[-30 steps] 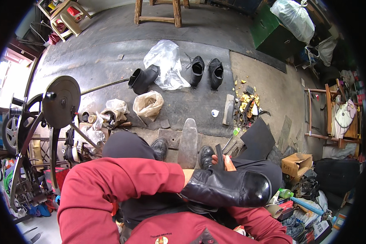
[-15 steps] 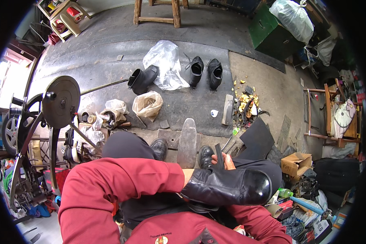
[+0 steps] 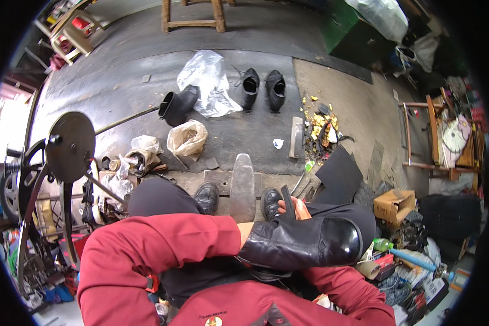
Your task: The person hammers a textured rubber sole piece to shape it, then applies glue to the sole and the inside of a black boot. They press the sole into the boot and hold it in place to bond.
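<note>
A black leather boot (image 3: 293,244) with a shiny toe lies across my lap, its toe to the right. My left hand (image 3: 246,231) reaches to its shaft end; only a bit of wrist shows, and the boot hides the fingers. Just beyond the boot's far edge, my right hand (image 3: 300,209) is closed on a narrow black strip (image 3: 288,201), which stands up between the fingers. The right forearm passes under the boot, so most of that hand is hidden. A flat metal plate (image 3: 243,187) rises between my feet.
A hand-cranked machine with a wheel (image 3: 70,146) stands at left. On the floor lie an ankle boot (image 3: 177,106), two black shoes (image 3: 250,89), plastic bags (image 3: 187,138) and a scrap pile (image 3: 323,127). A black sheet (image 3: 339,171) and cardboard box (image 3: 394,207) are at right.
The view has shifted slightly, so the floor things sit further left. The black strip is tilted a little more to the left, still held; the boot stays on my lap.
</note>
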{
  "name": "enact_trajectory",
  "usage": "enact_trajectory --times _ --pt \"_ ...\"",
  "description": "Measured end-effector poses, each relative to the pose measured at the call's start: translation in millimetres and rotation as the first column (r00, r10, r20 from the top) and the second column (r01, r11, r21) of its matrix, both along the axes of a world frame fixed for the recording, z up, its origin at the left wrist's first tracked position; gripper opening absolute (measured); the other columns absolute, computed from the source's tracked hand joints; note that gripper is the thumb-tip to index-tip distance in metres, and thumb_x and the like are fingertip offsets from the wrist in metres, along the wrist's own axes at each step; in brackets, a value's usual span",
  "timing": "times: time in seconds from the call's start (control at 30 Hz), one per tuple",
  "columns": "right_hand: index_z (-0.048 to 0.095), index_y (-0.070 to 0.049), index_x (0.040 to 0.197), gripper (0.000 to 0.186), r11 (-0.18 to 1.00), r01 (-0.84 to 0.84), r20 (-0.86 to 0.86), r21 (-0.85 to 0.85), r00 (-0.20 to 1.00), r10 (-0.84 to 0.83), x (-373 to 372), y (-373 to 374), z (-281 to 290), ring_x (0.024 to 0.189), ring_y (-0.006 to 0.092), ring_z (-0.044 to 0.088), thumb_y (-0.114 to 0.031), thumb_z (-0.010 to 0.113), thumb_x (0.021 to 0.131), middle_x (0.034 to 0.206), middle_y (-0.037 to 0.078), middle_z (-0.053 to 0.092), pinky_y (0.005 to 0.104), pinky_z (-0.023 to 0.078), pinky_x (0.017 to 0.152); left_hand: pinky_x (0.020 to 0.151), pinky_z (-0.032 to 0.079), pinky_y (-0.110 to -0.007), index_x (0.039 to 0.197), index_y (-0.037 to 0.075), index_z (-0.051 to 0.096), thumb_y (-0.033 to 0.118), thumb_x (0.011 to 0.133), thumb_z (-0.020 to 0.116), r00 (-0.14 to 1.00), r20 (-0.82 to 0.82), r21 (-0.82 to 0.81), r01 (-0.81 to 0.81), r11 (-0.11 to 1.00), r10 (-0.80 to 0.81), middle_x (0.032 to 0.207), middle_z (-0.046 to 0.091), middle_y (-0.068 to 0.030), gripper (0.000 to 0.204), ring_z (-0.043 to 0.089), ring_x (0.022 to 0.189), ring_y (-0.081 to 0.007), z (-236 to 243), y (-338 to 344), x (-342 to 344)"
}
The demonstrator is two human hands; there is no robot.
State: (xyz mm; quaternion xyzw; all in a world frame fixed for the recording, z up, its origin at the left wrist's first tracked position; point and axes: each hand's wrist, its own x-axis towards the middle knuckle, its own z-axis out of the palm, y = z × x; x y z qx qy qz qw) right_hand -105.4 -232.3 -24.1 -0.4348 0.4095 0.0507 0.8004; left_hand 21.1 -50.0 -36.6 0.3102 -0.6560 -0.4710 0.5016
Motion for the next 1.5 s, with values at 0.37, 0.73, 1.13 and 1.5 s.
enact_trajectory --times 0.37,0.73,1.13,1.5 --pt "0.058 -0.008 0.140 0.039 0.966 0.241 0.045 0.098 0.968 -0.246 13 27 5 0.111 0.0141 0.061 -0.034 0.058 0.111 0.128 0.008 0.068 0.0321 0.053 0.093 0.105 0.051 -0.040 0.134 0.006 0.067 0.020 0.102 0.059 0.996 -0.074 0.256 0.066 0.964 -0.049 0.133 0.068 -0.0132 0.035 0.066 0.120 -0.0263 41 -36 14" --pt "0.051 -0.002 0.139 0.034 0.949 0.264 0.369 -0.174 0.910 -0.186 20 33 5 0.097 0.0104 0.065 -0.019 0.057 0.110 0.111 0.006 0.067 0.0275 0.055 0.086 0.096 0.055 -0.039 0.132 0.008 0.068 0.020 0.096 0.071 0.995 0.098 0.342 -0.036 0.939 0.002 0.124 0.071 -0.0123 0.038 0.069 0.112 -0.0260 59 -41 27" --pt "0.041 -0.005 0.159 0.065 0.965 0.192 0.282 0.177 0.930 -0.237 13 19 71 0.136 0.0125 0.052 -0.033 0.066 0.106 0.143 0.007 0.058 0.0324 0.041 0.116 0.090 0.058 -0.038 0.133 0.009 0.067 0.021 0.091 0.080 0.960 0.219 0.683 -0.277 0.676 0.172 0.122 0.071 -0.0121 0.045 0.070 0.110 -0.0263 58 -15 25" --pt "0.049 -0.003 0.148 0.049 0.946 0.302 0.341 0.117 0.882 -0.324 21 21 58 0.117 0.0119 0.063 -0.030 0.062 0.108 0.130 0.006 0.064 0.0294 0.052 0.102 0.105 0.051 -0.043 0.148 0.008 0.055 0.019 0.077 0.085 0.831 0.557 0.143 -0.091 0.985 -0.004 0.143 0.058 -0.0186 0.078 0.060 0.130 -0.0331 88 -39 38"
